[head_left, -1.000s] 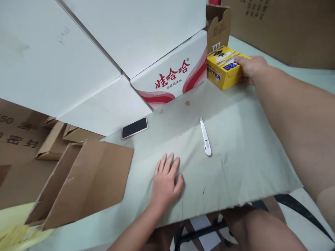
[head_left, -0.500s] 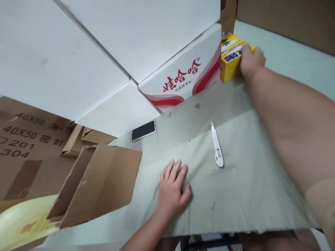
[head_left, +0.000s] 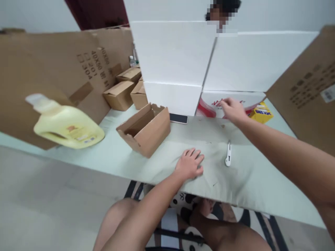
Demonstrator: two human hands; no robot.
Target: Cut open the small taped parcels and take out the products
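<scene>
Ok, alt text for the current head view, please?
A person's left hand rests spread on a pale green table; the right hand is in front of a white box with red lettering. A white cutter lies right of the left hand, a yellow box beyond the right wrist. An open cardboard box stands left, beside a phone.

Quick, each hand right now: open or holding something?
Left hand: open, palm down on the table.
Right hand: fingers curled; can't tell if it's holding anything.

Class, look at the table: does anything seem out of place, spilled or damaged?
A tan scrap lies loose on the pale green cloth, beyond the white cutter, looking like stray litter; and the cloth is creased beside the left hand, not flat. No spill shows.
</scene>
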